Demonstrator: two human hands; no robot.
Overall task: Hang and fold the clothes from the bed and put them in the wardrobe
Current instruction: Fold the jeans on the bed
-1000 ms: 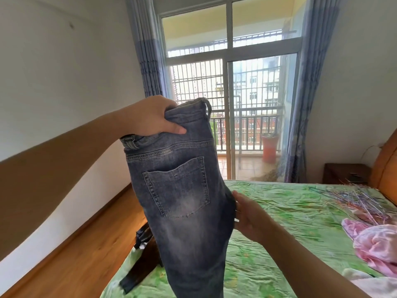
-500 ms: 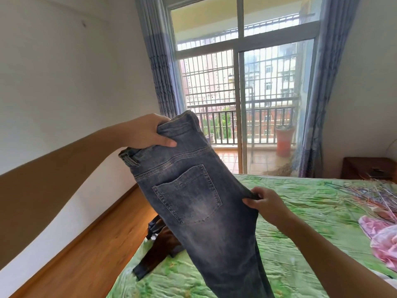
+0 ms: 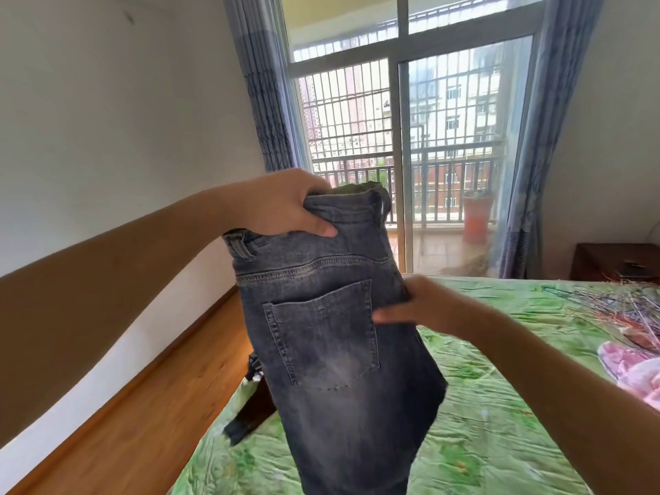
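My left hand (image 3: 285, 205): raised in front of me, clamped on the jeans' waistband. The thumb lies across the near side and the fingers curl over the top edge.
My right hand (image 3: 425, 309): lower than my left and to its right, at the jeans' right edge. The fingers (image 3: 387, 317) reach flat across the denim to the corner of the back pocket. It is motion-blurred, so I cannot tell whether it pinches the cloth or only lies on it.
Jeans (image 3: 350, 405): faded blue-grey denim, hanging from my left hand with the back side towards me. They are held above the bed, and the legs drop out of view below.
Back pocket (image 3: 321, 337): under my left hand, with its right edge at my right fingertips.
Belt loop (image 3: 243, 246): just below my left wrist, at the waistband's left end.
Bed (image 3: 500, 405): under and beyond my right arm, covered in a crumpled green printed sheet.
Dark garment (image 3: 250, 416): on the bed's near left corner, below my left hand and partly hidden behind the jeans.
Pink clothes (image 3: 635, 366): on the bed, well to the right of my right hand.
Hangers (image 3: 614, 305): a loose tangle of thin wire ones, on the bed just beyond the pink clothes.
Wooden floor (image 3: 150, 405): beneath my left forearm, beside the bed.
Balcony door (image 3: 403, 137): glass, straight past both hands, with blue curtains on either side.
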